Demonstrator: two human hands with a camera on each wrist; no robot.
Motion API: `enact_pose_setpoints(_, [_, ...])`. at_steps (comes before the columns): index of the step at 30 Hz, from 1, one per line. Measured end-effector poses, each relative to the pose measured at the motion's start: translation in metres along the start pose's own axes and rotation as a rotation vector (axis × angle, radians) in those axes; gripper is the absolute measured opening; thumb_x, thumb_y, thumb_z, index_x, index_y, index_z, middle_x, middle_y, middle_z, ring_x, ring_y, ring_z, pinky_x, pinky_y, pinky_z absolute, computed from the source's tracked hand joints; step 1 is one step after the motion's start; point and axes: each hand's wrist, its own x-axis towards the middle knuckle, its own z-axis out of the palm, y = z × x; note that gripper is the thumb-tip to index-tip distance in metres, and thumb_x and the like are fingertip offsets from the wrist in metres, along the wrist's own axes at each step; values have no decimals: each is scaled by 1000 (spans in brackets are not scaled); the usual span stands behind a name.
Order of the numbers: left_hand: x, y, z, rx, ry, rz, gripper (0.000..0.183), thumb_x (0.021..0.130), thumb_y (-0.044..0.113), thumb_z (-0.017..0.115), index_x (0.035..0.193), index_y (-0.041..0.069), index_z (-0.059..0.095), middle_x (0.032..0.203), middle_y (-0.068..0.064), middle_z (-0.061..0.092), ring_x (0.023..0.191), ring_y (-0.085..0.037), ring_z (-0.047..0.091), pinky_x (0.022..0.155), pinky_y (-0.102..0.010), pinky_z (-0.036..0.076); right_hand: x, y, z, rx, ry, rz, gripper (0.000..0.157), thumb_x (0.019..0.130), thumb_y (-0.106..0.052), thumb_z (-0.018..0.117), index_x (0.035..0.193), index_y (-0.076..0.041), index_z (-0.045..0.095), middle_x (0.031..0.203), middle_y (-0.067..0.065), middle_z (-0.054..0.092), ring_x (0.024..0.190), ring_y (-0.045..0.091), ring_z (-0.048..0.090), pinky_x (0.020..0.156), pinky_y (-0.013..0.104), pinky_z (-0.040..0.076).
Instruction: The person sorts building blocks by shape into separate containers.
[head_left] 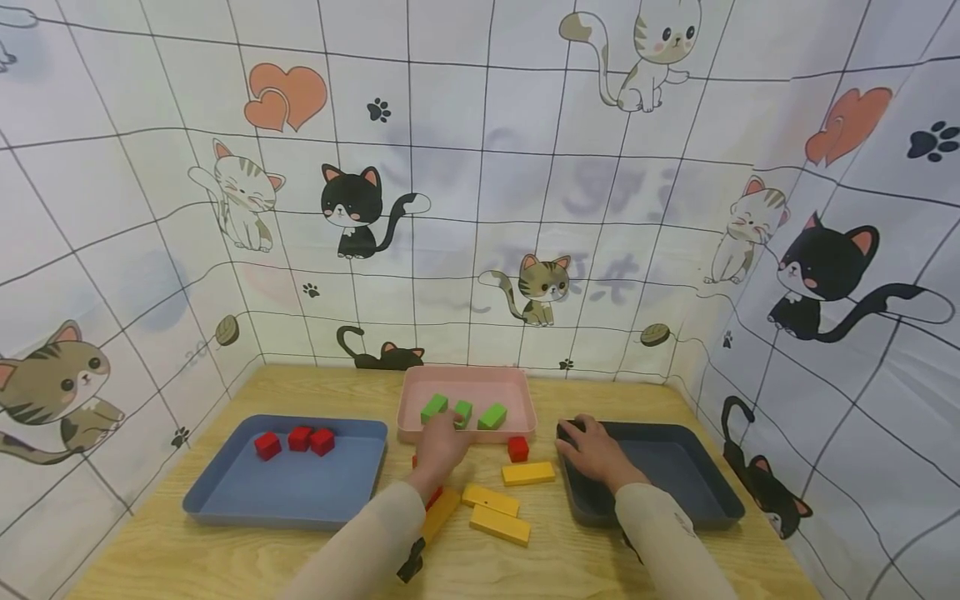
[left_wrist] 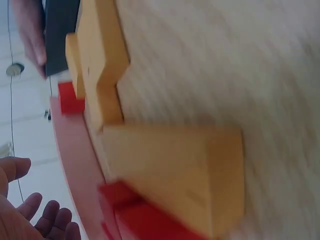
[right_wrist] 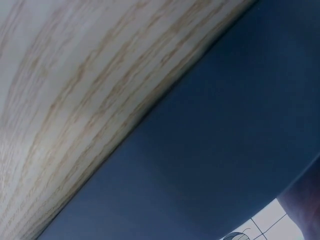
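The left hand is held over the near side of the shallow rectangular pink tray, set along the far edge of the wood-grained table. Its fingers are parted and nothing is seen gripped. Three green rectangular blocks are contained there. The right hand is rested, fingers loosely extended, on the left rim of the rectangular dark-grey tray.

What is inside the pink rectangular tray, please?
Three green rectangular blocks can be seen in the tray. The person's left hand partly covers the middle one; anything beneath the hand cannot be seen.
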Motion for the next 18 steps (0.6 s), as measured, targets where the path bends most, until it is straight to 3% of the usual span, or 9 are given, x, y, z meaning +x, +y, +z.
enact_pose_setpoints(5, [-8,10,20,-57,-82,-39,50,83,37,79,117,3,66,111,-6,67,89,-22,60,78,-40,54,0,1,0,7,-7,5,56,103,-39,51,150,-10,44,150,27,32,134,49,35,101,66,34])
enact_pose_setpoints(10, [-13,17,33,-69,-156,-42,34,89,22,73,117,3,64,109,-7,66,87,-22,58,78,-42,54,0,1,0,4,-4,0,56,103,-38,51,150,-10,44,150,27,31,134,49,35,101,66,34])
enact_pose_setpoints(18, [-11,21,55,-111,-170,-86,41,88,19,75,124,3,64,116,-9,67,95,-21,62,82,-41,55,-1,1,1,5,0,2,56,103,-40,50,150,-9,44,150,28,31,134,49,34,101,66,34])
